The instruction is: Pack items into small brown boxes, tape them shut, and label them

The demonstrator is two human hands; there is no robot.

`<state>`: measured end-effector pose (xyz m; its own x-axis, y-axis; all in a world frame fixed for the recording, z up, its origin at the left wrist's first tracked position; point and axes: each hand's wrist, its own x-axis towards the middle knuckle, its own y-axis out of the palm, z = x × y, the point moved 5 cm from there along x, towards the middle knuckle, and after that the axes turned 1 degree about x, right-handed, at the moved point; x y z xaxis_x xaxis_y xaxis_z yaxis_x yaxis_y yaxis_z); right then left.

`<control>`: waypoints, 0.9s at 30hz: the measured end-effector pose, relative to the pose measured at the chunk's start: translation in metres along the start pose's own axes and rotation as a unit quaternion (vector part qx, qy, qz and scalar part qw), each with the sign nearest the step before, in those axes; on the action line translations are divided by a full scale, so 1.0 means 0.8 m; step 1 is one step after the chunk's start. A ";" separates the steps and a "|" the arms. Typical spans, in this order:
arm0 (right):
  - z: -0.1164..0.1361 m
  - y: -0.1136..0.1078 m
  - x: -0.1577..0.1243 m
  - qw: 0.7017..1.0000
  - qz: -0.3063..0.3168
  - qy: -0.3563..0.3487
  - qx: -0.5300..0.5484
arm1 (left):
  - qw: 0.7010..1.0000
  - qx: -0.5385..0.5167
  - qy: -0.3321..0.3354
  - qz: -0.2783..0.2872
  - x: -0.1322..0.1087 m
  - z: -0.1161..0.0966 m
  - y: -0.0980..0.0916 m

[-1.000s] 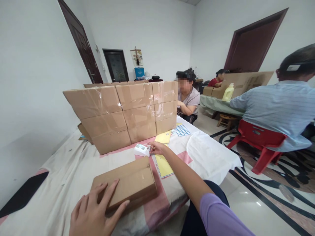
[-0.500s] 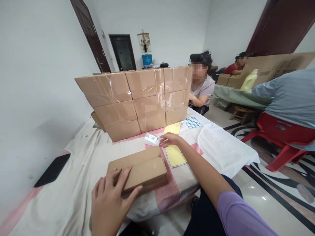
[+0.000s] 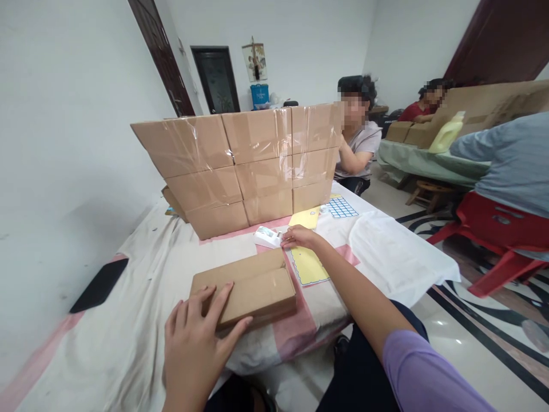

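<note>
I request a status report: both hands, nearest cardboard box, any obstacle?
Left hand spread on cardboard box. Right hand at white device, contact unclear. Stacked boxes beyond device; nothing seen blocking either hand.

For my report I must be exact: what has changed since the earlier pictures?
The head view turned left and tilted down, so the scene sits further right and higher. No visible grasp or release: the left hand stays on the cardboard box, the right hand at the small white device.

Box [image 3: 257, 283] on tablecloth [image 3: 141, 326], cartons [image 3: 261, 166] behind, card [image 3: 307, 266] at right
</note>
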<state>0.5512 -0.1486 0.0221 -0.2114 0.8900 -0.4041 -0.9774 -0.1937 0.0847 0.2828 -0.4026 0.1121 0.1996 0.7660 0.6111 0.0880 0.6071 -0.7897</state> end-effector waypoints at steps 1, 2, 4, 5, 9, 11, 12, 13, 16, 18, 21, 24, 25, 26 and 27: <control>-0.001 0.000 -0.001 1.000 0.002 0.008 -0.006 | 1.000 0.000 0.001 -0.001 0.000 0.000 0.000; -0.002 -0.002 -0.002 1.000 0.003 0.018 -0.014 | 1.000 -0.001 0.004 -0.003 0.001 -0.001 0.000; -0.005 -0.007 -0.004 0.998 -0.001 0.049 -0.035 | 1.000 0.001 0.010 -0.009 0.002 -0.002 -0.001; -0.007 -0.012 -0.004 0.997 -0.008 0.064 -0.047 | 1.000 0.002 0.011 -0.011 0.002 -0.002 -0.002; -0.007 -0.033 -0.006 0.992 -0.051 0.084 -0.075 | 1.000 0.003 0.011 -0.016 0.001 -0.002 -0.004; -0.002 -0.037 -0.006 0.993 -0.067 0.064 -0.071 | 1.000 0.003 0.010 -0.016 0.000 -0.002 -0.004; 0.001 -0.037 -0.006 0.994 -0.071 0.051 -0.068 | 1.000 0.002 0.007 -0.013 0.000 -0.002 -0.004; 0.003 -0.035 -0.006 0.995 -0.072 0.038 -0.065 | 1.000 0.002 0.005 -0.010 0.000 -0.002 -0.004; 0.009 -0.022 -0.006 0.996 -0.060 0.010 -0.067 | 1.000 0.001 -0.001 0.000 0.001 -0.002 -0.002; 0.010 -0.013 -0.006 0.996 -0.052 0.002 -0.073 | 1.000 -0.001 0.000 -0.003 0.001 -0.002 -0.002; 0.010 -0.004 -0.005 0.995 -0.048 -0.004 -0.084 | 1.000 0.001 0.006 -0.009 0.002 -0.003 -0.004; 0.009 0.000 -0.002 0.995 -0.045 -0.009 -0.091 | 1.000 0.007 0.008 -0.010 0.002 -0.003 -0.004; 0.008 0.000 -0.001 0.995 -0.044 -0.011 -0.093 | 1.000 0.009 0.009 -0.010 0.002 -0.003 -0.004; 0.008 0.000 0.000 0.995 -0.043 -0.012 -0.093 | 1.000 0.009 0.011 -0.011 0.001 -0.003 -0.004; 0.007 0.001 0.001 0.995 -0.042 -0.013 -0.093 | 1.000 0.010 0.012 -0.010 0.001 -0.003 -0.004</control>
<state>0.5506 -0.1457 0.0273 -0.1312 0.9160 -0.3791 -0.9746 -0.1892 -0.1199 0.2851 -0.4048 0.1147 0.2205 0.7482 0.6257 0.0734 0.6270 -0.7756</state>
